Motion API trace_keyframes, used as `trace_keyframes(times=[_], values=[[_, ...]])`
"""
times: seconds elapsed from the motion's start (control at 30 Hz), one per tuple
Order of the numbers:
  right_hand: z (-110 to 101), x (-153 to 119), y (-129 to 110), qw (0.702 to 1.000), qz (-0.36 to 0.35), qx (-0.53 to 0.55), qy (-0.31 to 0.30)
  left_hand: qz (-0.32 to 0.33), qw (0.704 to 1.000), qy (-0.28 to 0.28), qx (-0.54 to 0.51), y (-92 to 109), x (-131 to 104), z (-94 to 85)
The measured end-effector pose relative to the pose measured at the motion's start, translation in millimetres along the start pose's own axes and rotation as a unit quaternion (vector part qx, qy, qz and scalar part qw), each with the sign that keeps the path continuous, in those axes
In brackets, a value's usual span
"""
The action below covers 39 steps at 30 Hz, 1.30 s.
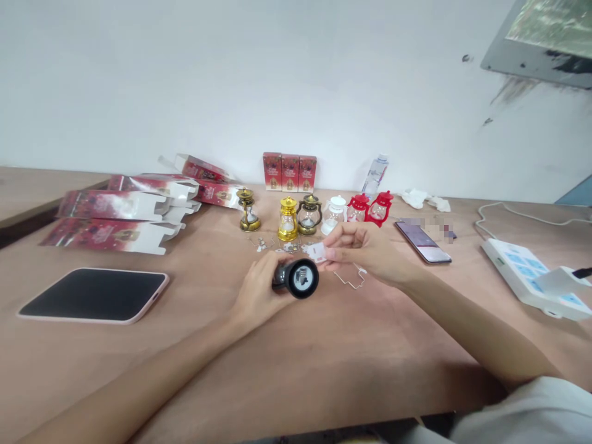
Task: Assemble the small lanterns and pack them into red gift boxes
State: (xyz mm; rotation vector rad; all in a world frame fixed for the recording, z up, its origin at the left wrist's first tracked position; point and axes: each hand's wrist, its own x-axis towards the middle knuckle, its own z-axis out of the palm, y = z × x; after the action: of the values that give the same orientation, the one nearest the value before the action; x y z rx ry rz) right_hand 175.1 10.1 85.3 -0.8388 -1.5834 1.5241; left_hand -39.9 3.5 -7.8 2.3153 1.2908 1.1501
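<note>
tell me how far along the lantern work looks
Looks done: six small lanterns stand in a row on the table. In hand: the left hand holds a black lantern on its side, base toward the camera; the right hand pinches a small white tab at it. Left: loose wire handles, flat red boxes.

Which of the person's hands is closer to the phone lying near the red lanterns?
Right. The right hand is just left of the phone, pinching a small white tab. The left hand is farther left, gripping a black lantern.
</note>
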Motion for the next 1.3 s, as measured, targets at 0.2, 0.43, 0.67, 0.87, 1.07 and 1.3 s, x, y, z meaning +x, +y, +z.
trace_keyframes(times=[0.2,0.43,0.67,0.87,1.07,1.3], values=[[4,0,14,0.978,-0.099,-0.181,0.021,-0.001,1.0,-0.001,-0.007,3,1,-0.4],[5,-2,22,0.806,-0.386,-0.448,0.033,0.01,1.0,0.006,-0.015,3,1,-0.5],[9,-2,32,0.661,-0.526,-0.535,0.002,0.019,1.0,0.004,-0.012,1,1,0.8],[6,-1,42,0.581,-0.567,-0.584,0.01,0.016,1.0,0.006,-0.002,2,1,0.4],[5,-1,46,0.565,-0.579,-0.587,0.019,0.003,1.0,0.003,-0.004,2,1,0.4],[1,-4,51,0.593,-0.543,-0.594,-0.005,0.002,1.0,0.006,-0.007,3,1,-0.7]])
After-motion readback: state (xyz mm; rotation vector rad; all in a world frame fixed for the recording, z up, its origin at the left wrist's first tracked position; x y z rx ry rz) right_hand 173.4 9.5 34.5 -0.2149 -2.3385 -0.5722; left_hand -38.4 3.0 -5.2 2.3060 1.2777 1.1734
